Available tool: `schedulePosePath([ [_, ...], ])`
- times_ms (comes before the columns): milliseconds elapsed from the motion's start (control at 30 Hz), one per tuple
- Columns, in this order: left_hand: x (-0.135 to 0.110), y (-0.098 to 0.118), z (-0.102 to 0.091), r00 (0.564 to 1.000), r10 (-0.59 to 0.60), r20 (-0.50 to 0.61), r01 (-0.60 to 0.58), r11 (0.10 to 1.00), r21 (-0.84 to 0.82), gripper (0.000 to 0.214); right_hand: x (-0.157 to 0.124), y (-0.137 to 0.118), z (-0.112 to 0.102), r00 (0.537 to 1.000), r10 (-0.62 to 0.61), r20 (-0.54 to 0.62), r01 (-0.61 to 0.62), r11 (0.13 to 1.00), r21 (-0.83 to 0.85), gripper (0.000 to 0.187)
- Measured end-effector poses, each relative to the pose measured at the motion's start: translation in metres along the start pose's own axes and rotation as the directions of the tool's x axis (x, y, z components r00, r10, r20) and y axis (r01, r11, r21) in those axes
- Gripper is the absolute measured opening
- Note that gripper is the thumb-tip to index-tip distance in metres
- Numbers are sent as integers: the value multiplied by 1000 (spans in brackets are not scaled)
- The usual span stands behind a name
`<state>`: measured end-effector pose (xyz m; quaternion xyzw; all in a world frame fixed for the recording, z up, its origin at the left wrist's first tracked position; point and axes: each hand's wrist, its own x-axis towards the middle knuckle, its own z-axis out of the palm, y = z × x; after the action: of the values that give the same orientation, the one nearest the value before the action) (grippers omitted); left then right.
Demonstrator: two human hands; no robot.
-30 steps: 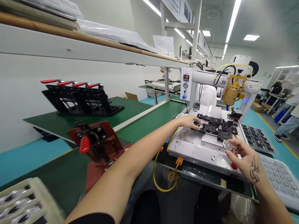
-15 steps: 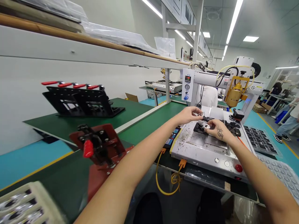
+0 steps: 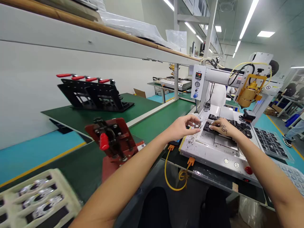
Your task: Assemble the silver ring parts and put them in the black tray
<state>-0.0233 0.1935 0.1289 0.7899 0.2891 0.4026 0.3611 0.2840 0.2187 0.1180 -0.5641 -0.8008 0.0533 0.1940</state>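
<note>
My left hand (image 3: 184, 127) pinches a shiny ring-shaped metal part (image 3: 198, 125) between thumb and fingers, over the left side of the machine's white bed (image 3: 197, 144). To the right of it, my right hand (image 3: 222, 126) is at the black fixture (image 3: 209, 127) on the bed. Its thumb and fingertips close on a small shiny piece at the fixture, mostly covered by the fingers. Whether that piece rests in the fixture or is lifted, I cannot tell. Above the bed hangs the gold dispensing head (image 3: 249, 95).
A beige tray (image 3: 53, 175) with shiny parts lies at lower left. A red clamp jig (image 3: 118, 139) stands beside my left forearm, and a black rack with red-handled clamps (image 3: 92, 95) behind. Black parts fill a clear tray (image 3: 270, 142) at right. A yellow cable (image 3: 166, 180) hangs in front.
My left hand has moved left and toward me with the ring-shaped part, away from the fixture. My right hand stays at the fixture. The view has shifted, showing more of the beige tray.
</note>
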Motion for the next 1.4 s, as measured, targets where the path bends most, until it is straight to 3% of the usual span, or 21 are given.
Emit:
schedulePosePath([
  [167, -24, 14, 9, 1000, -8, -21, 7, 999, -43, 45, 0, -10, 4, 993, -9, -120, -2, 996, -87, 17],
  [233, -32, 20, 20, 1000, -3, -20, 1, 995, -97, 45, -16, -14, -3, 982, -13, -190, -5, 996, -93, 21],
  [300, -45, 23, 33, 1000, -15, -17, 13, 991, -133, 45, -51, -12, -14, 960, 1, -281, -27, 996, -89, 30],
  [367, -62, 20, 47, 999, -50, 1, 49, 988, -147, 45, -105, -4, -21, 906, 25, -422, -64, 995, -77, 34],
  [433, -82, 12, 64, 995, -90, 51, 97, 983, -154, 43, -171, 7, -20, 764, 42, -644, -105, 993, -60, 29],
  [500, -99, -2, 88, 984, -110, 137, 130, 980, -148, 41, -232, 20, -10, 657, 129, -742, -252, 966, -55, 24],
  [567, -110, -19, 119, 967, -77, 242, 103, 990, -100, 37, -275, 32, 8, 597, 203, -776, -372, 927, -43, 31],
  [700, -113, -54, 186, 928, 17, 371, -29, 999, 28, 37, -301, 43, 36, 562, 248, -789, -407, 913, -3, 41],
  [800, -119, -73, 214, 921, 29, 388, -61, 996, 71, 38, -304, 30, 46, 535, 247, -808, -392, 920, 21, 34],
  [867, -133, -80, 218, 913, 52, 404, -94, 992, 85, 37, -310, 12, 55, 584, 252, -772, -337, 940, 52, 21],
  [967, -159, -79, 210, 899, 147, 412, -211, 971, 115, 34, -318, -17, 78, 770, 231, -595, -195, 973, 126, 7],
  [1067, -171, -71, 203, 898, 191, 397, -280, 943, 180, 36, -311, -31, 107, 893, 178, -413, -98, 974, 206, 18],
  [1233, -149, -69, 212, 908, 191, 372, -283, 936, 208, 38, -285, -18, 138, 939, 137, -315, -60, 968, 244, 32],
  [1400, -137, -85, 227, 887, 226, 402, -283, 955, 87, 48, -281, -6, 146, 957, 109, -270, -54, 978, 203, 27],
])
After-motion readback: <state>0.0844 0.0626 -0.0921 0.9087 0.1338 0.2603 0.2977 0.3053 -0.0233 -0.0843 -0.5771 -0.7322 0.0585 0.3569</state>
